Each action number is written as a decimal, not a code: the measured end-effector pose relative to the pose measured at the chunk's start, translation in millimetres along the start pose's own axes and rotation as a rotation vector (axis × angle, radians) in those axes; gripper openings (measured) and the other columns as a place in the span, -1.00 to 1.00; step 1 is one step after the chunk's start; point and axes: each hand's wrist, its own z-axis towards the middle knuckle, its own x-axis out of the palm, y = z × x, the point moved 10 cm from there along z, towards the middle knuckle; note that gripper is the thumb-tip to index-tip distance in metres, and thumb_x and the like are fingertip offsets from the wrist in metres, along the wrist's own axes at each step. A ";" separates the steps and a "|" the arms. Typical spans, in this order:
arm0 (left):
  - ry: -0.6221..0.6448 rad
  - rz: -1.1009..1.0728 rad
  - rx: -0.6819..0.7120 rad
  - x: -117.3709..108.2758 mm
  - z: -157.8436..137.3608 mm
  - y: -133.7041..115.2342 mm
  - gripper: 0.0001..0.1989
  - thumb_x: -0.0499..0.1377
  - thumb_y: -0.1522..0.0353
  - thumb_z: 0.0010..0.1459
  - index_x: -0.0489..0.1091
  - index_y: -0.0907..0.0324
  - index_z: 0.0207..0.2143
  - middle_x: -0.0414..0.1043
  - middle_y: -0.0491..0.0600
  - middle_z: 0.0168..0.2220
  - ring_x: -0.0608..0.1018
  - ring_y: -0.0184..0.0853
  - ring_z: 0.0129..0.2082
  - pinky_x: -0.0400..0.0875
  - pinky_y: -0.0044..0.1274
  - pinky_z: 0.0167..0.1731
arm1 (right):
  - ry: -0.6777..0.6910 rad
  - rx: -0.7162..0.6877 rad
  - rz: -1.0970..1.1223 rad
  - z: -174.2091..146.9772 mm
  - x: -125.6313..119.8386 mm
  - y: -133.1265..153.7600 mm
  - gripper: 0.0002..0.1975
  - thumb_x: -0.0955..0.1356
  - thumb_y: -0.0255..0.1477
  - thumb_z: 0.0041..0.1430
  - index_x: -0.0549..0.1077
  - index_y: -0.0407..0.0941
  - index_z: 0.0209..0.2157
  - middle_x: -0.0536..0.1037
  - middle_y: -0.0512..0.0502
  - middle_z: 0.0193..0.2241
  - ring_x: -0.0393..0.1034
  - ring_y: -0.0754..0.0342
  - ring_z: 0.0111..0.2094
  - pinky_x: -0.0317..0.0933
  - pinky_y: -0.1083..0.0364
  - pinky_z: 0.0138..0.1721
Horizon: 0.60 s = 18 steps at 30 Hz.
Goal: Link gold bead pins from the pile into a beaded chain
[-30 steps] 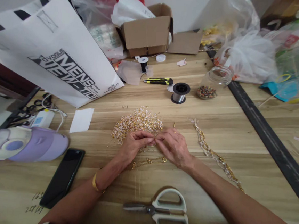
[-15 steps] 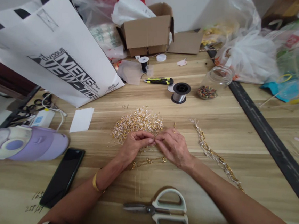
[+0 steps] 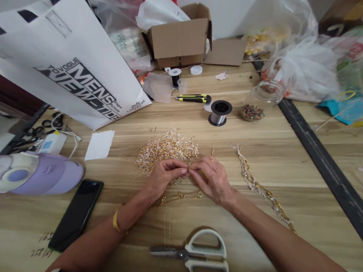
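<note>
1. Gold-toned bits like those in the pile (image 3: 167, 147) should handle as next to weightless, I judge: smooth, hard, apt to slip or tangle, with thin parts that could bend.
2. I'd take a single piece by its end, using fingertips alone; the chain (image 3: 181, 194) looks limp, so I'd lift it by the round ring at its right end.
3. Both grips are drawn down to fine pinches. On the left hand (image 3: 160, 176), thumb and forefinger come together; on the right hand (image 3: 212, 181) they meet likewise, the two sets of tips almost touching. Anything between them is too small for me to make out.
4. As for looks, the pile is a loose, glittering heap of gold, clear and pale pink, denser toward its middle, with stray bits along the near edge.
5. It lies on the table (image 3: 269, 143) just beyond the hands, the chain just on their near side. Off to the right I see a gold-and-clear strand (image 3: 253, 184); nearest me, scissors (image 3: 187, 254).
</note>
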 end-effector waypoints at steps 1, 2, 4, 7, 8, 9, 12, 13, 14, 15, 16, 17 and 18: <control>0.002 -0.003 0.003 0.2 0.0 -0.3 -0.83 0.41 0.40 -0.19 0.55 0.25 -0.47 0.56 -0.07 -0.52 0.54 -0.42 -0.50 0.44 -0.60 -0.36 | -0.002 -0.002 0.001 0.0 -0.2 0.2 -0.96 0.28 -0.52 0.25 0.35 -0.13 -0.28 0.49 -0.09 -0.38 0.32 0.07 -0.33 0.17 0.08 -0.27; 0.005 -0.005 0.002 0.4 0.1 -0.4 -0.83 0.41 0.40 -0.19 0.55 0.25 -0.47 0.56 -0.07 -0.53 0.54 -0.43 -0.50 0.44 -0.60 -0.37 | -0.005 -0.003 0.001 0.0 -0.5 0.3 -0.96 0.28 -0.53 0.25 0.35 -0.13 -0.28 0.49 -0.09 -0.38 0.32 0.07 -0.33 0.17 0.08 -0.27; 0.009 -0.005 -0.001 0.9 0.2 -0.4 -0.82 0.41 0.38 -0.19 0.55 0.26 -0.48 0.55 -0.07 -0.53 0.53 -0.43 -0.51 0.43 -0.61 -0.38 | -0.016 -0.001 0.004 0.0 -1.5 0.2 -0.96 0.27 -0.53 0.25 0.35 -0.13 -0.29 0.49 -0.10 -0.38 0.32 0.07 -0.32 0.17 0.08 -0.27; 0.016 -0.014 -0.007 1.4 0.4 0.3 -0.81 0.41 0.36 -0.19 0.55 0.28 -0.48 0.54 -0.05 -0.55 0.52 -0.45 -0.52 0.41 -0.63 -0.40 | -0.028 0.002 0.009 -0.2 -2.8 0.0 -0.96 0.26 -0.52 0.26 0.34 -0.13 -0.29 0.48 -0.09 -0.39 0.32 0.07 -0.33 0.18 0.08 -0.27; 0.013 -0.028 -0.013 1.2 0.5 1.0 -0.80 0.41 0.35 -0.19 0.55 0.28 -0.47 0.54 -0.05 -0.55 0.52 -0.45 -0.52 0.41 -0.63 -0.40 | -0.030 0.003 0.009 -0.3 -3.0 -0.1 -0.95 0.26 -0.53 0.26 0.34 -0.13 -0.29 0.47 -0.09 -0.39 0.32 0.07 -0.33 0.18 0.08 -0.27; 0.011 -0.046 -0.020 0.9 0.5 1.9 -0.79 0.42 0.35 -0.19 0.55 0.27 -0.48 0.54 -0.06 -0.55 0.52 -0.45 -0.52 0.41 -0.63 -0.41 | -0.032 0.003 0.009 -0.4 -3.2 -0.2 -0.95 0.26 -0.53 0.26 0.34 -0.13 -0.29 0.47 -0.09 -0.38 0.32 0.07 -0.32 0.18 0.08 -0.27; 0.010 -0.107 -0.048 1.2 0.6 5.2 -0.78 0.43 0.34 -0.23 0.55 0.27 -0.48 0.54 -0.05 -0.54 0.53 -0.44 -0.53 0.43 -0.61 -0.41 | -0.044 0.001 0.011 -0.7 -4.8 0.5 -0.96 0.27 -0.54 0.26 0.34 -0.14 -0.27 0.47 -0.10 -0.37 0.32 0.07 -0.30 0.19 0.08 -0.26; 0.014 -0.123 -0.058 2.0 0.5 6.0 -0.77 0.44 0.35 -0.24 0.55 0.28 -0.48 0.55 -0.05 -0.53 0.53 -0.44 -0.53 0.43 -0.60 -0.41 | -0.050 -0.002 0.013 -0.8 -5.6 1.0 -0.96 0.27 -0.55 0.25 0.34 -0.14 -0.27 0.47 -0.10 -0.37 0.32 0.07 -0.30 0.19 0.08 -0.25; 0.021 -0.140 -0.069 3.1 0.4 6.9 -0.77 0.44 0.35 -0.25 0.55 0.28 -0.49 0.54 -0.04 -0.54 0.53 -0.44 -0.54 0.44 -0.60 -0.41 | -0.055 -0.004 0.014 -1.0 -6.2 1.6 -0.96 0.27 -0.55 0.25 0.34 -0.14 -0.27 0.47 -0.10 -0.37 0.32 0.07 -0.30 0.19 0.08 -0.25; 0.031 -0.155 -0.083 4.6 0.2 7.9 -0.76 0.44 0.35 -0.26 0.55 0.29 -0.49 0.54 -0.04 -0.54 0.53 -0.44 -0.54 0.44 -0.60 -0.42 | -0.059 -0.006 0.015 -1.1 -6.7 2.2 -0.96 0.27 -0.55 0.25 0.34 -0.15 -0.27 0.47 -0.11 -0.37 0.32 0.07 -0.30 0.19 0.08 -0.25; 0.041 -0.172 -0.097 6.1 0.0 9.0 -0.76 0.45 0.36 -0.26 0.55 0.29 -0.49 0.54 -0.04 -0.54 0.53 -0.44 -0.54 0.44 -0.60 -0.42 | -0.061 -0.007 0.012 -1.3 -7.0 2.7 -0.96 0.27 -0.54 0.25 0.34 -0.14 -0.26 0.47 -0.11 -0.36 0.32 0.07 -0.30 0.20 0.07 -0.25; 0.053 -0.188 -0.109 7.8 -0.3 9.7 -0.77 0.45 0.36 -0.26 0.55 0.29 -0.50 0.54 -0.04 -0.54 0.53 -0.44 -0.55 0.44 -0.61 -0.43 | -0.060 -0.007 0.009 -1.4 -6.8 3.0 -0.96 0.27 -0.54 0.25 0.34 -0.14 -0.26 0.47 -0.11 -0.36 0.32 0.07 -0.30 0.20 0.07 -0.24; 0.067 -0.202 -0.120 9.6 -0.7 10.3 -0.77 0.45 0.36 -0.26 0.55 0.28 -0.50 0.54 -0.05 -0.54 0.53 -0.44 -0.55 0.44 -0.61 -0.43 | -0.059 -0.007 0.004 -1.7 -6.7 3.3 -0.96 0.27 -0.53 0.26 0.34 -0.14 -0.27 0.47 -0.11 -0.36 0.32 0.06 -0.29 0.20 0.06 -0.24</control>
